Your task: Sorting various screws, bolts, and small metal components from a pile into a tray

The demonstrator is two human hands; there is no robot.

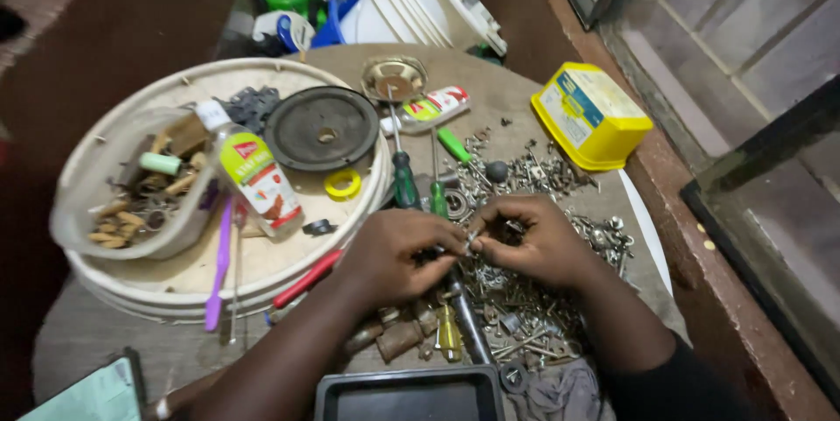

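**Both hands pinching small hardware over a cluttered round table**

Nearest me, below the wrists, I see a dark rectangular tray (409, 396) at the table's near edge, with a pale green pad (87, 396) off to the left of it. Just above that, my left hand (394, 255) and right hand (535, 242) meet fingertip to fingertip, both closed in a pinch on a small metal piece (471, 243) between them; what kind of piece I cannot tell. They hover over a heap of screws and bolts (525, 307) spread under and to the right of the hands. A red-handled tool (306, 279) lies beside the left wrist. Just beyond the fingers stand green-handled screwdrivers (404, 180). Left of the hands sits a round white lid (188, 285) carrying a plastic bottle (254, 171), a black disc (322, 128), a yellow tape ring (342, 184) and a purple tool (219, 268). Farther right of the hands rests a yellow box (591, 115). The table top (490, 75) is grey-brown and worn. Beyond it, stacked white buckets (411, 1); to the right, a brown wall with glazed window frames (726, 53).
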